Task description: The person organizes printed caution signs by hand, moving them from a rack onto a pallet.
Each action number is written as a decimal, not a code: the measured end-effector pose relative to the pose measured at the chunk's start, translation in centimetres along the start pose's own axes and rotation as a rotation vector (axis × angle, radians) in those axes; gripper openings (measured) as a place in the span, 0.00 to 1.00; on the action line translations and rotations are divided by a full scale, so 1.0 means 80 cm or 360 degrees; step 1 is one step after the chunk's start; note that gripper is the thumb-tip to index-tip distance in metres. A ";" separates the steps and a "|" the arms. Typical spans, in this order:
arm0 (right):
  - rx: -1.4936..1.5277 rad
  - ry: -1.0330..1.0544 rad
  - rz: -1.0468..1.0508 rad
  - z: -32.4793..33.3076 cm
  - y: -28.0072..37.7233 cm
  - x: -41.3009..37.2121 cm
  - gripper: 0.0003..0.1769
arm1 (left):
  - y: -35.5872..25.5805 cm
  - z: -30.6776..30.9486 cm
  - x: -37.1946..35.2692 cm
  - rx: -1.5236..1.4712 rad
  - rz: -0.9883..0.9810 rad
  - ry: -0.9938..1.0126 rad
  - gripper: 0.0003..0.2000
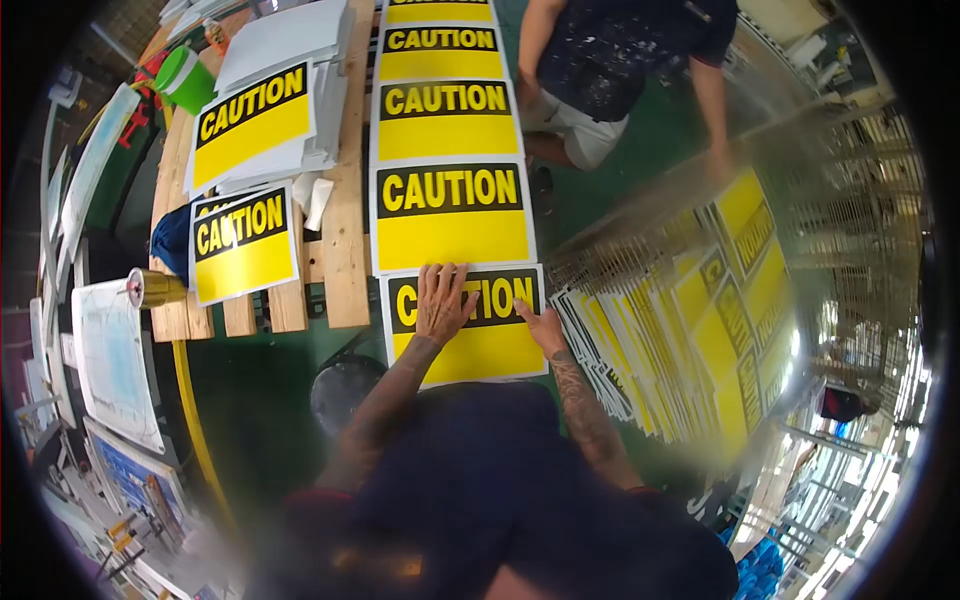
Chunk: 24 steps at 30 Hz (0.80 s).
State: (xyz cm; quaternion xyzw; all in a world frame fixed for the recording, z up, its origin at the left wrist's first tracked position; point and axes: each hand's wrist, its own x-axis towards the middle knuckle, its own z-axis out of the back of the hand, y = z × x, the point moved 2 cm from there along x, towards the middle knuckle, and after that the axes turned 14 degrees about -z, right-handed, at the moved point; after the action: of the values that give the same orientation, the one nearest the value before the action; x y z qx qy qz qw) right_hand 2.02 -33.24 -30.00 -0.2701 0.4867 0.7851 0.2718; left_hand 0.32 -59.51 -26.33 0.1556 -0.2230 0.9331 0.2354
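Observation:
A yellow and black CAUTION sign [470, 345] lies face up nearest my body, at the near end of a row of such signs. My left hand [445, 303] rests flat on its black band, fingers stretched and covering some letters. At the sign's right side, my right hand [543, 330] touches the face near the edge with fingers extended. Just beyond lies another CAUTION sign [450, 235], its near edge close to my left fingertips. Farther signs, such as this CAUTION sign [447, 135], continue the line away from me.
Left, a wooden pallet table [347, 200] bears stacked white sheets [285, 45], loose CAUTION signs [247, 255] and a green cup [184, 78]. Right, a wire rack [640, 225] stands by many yellow signs [735, 310]. A co-worker [630, 60] stands beyond the row.

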 end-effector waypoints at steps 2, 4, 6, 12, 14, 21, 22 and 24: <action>0.0013 0.0050 -0.0100 -0.003 -0.021 0.020 0.36 | -0.002 0.007 0.003 -0.0002 -0.0018 -0.0044 0.31; -0.0131 0.0085 -0.0245 0.001 -0.032 0.031 0.36 | -0.001 0.007 0.001 -0.0025 -0.0028 -0.0040 0.31; -0.0110 0.0025 -0.0193 -0.002 -0.033 0.032 0.35 | 0.002 0.003 -0.002 -0.0013 -0.0043 -0.0041 0.31; 0.0028 0.0095 -0.0085 0.001 0.016 -0.011 0.36 | 0.043 0.050 -0.031 0.0013 0.0443 -0.0279 0.29; -0.0001 0.0110 -0.0135 0.000 0.014 -0.007 0.36 | 0.083 0.053 -0.062 -0.0242 0.1021 -0.0578 0.27; 0.0113 0.0067 0.0010 -0.003 0.006 -0.003 0.36 | 0.120 0.044 -0.073 -0.0649 0.1588 0.0055 0.29; 0.0126 0.0073 0.0025 -0.004 0.005 -0.001 0.36 | 0.124 0.025 -0.080 -0.0515 0.1488 0.0130 0.30; 0.0167 0.0084 0.0033 -0.006 -0.005 0.006 0.36 | 0.128 0.017 -0.081 -0.0406 0.1431 0.0111 0.30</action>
State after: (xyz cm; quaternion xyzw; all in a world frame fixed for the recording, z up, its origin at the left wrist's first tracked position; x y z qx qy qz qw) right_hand 2.03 -33.44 -30.79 -0.2710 0.5368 0.7540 0.2644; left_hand 0.80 -70.68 -31.30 -0.0182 -0.3732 0.9123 -0.1678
